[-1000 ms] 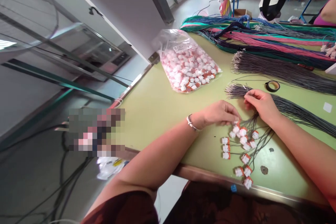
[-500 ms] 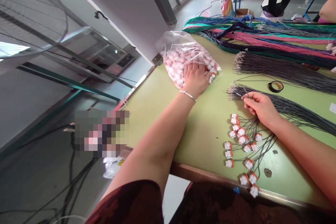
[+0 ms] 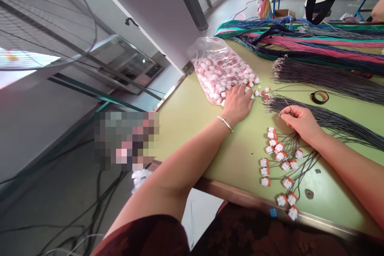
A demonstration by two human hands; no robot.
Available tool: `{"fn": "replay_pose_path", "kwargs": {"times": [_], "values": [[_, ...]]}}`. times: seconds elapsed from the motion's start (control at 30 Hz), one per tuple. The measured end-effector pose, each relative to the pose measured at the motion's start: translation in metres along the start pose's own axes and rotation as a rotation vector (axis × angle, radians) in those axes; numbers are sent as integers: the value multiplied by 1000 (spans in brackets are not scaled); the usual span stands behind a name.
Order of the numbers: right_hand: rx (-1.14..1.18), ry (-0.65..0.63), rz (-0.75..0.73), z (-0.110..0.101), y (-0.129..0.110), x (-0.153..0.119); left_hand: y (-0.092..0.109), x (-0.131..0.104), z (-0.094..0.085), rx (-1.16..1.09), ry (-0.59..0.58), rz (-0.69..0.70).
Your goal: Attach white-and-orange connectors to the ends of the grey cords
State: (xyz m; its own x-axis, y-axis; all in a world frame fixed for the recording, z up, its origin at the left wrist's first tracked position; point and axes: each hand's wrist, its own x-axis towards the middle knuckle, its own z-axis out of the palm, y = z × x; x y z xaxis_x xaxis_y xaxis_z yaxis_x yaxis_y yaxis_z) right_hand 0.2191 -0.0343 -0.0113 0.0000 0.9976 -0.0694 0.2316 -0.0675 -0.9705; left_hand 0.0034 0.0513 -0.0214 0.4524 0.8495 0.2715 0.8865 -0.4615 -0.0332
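The person's left arm [image 3: 186,164] runs diagonally from the dark sleeve [image 3: 150,236] up across the worktop [image 3: 177,124], elbow slightly bent and the forearm low over the surface. A pale bracelet [image 3: 225,123] circles the wrist. The left hand [image 3: 238,104] lies palm down, its back to the camera, with the fingers pointing away from the body over the open lower edge of the clear bag [image 3: 220,70] of white-and-orange connectors. The fingertips are partly hidden among the connectors there, so whether they grip one cannot be told. A few loose connectors [image 3: 262,93] lie just beyond, to the right of that hand.

The right arm [image 3: 351,168] enters from the lower right and slants inward, the forearm close to the worktop. The right hand [image 3: 301,122] is half closed, thumb and forefinger pinched together on thin dark wire, the other fingers curled in. Below it, a bunch of wires [image 3: 295,139] fans toward the body, ending in wired connectors [image 3: 279,147] scattered on the worktop near its front edge. Just behind the hand lies a dark wire bundle [image 3: 339,124], with a tape roll [image 3: 314,99] beyond.
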Motion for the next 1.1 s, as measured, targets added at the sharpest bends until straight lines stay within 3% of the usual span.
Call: {"fn": "replay_pose_path", "kwargs": {"times": [0.23, 0.4, 0.53, 0.63, 0.77, 0.93, 1.0, 1.1], "values": [[15, 19, 12, 1, 1, 1, -12, 1, -12, -102, 62, 62], [17, 5, 3, 1, -1, 2, 10, 43, -19, -284, 71, 135], [39, -2, 2, 0, 0, 3, 40, 76, -8, -298, -84, 21], [50, 19, 16, -1, -1, 3, 43, 82, 3, -251, -168, -11], [82, 54, 53, -1, -3, 3, 24, 67, 3, -359, -68, -39], [83, 73, 48, 4, -4, 3, 17, 18, -19, -715, 118, -123], [79, 73, 39, 5, -4, 2, 27, -3, -27, -1041, 31, -240], [65, 73, 41, 5, -5, 0, 44, -25, -30, -1566, -192, -445]]}}
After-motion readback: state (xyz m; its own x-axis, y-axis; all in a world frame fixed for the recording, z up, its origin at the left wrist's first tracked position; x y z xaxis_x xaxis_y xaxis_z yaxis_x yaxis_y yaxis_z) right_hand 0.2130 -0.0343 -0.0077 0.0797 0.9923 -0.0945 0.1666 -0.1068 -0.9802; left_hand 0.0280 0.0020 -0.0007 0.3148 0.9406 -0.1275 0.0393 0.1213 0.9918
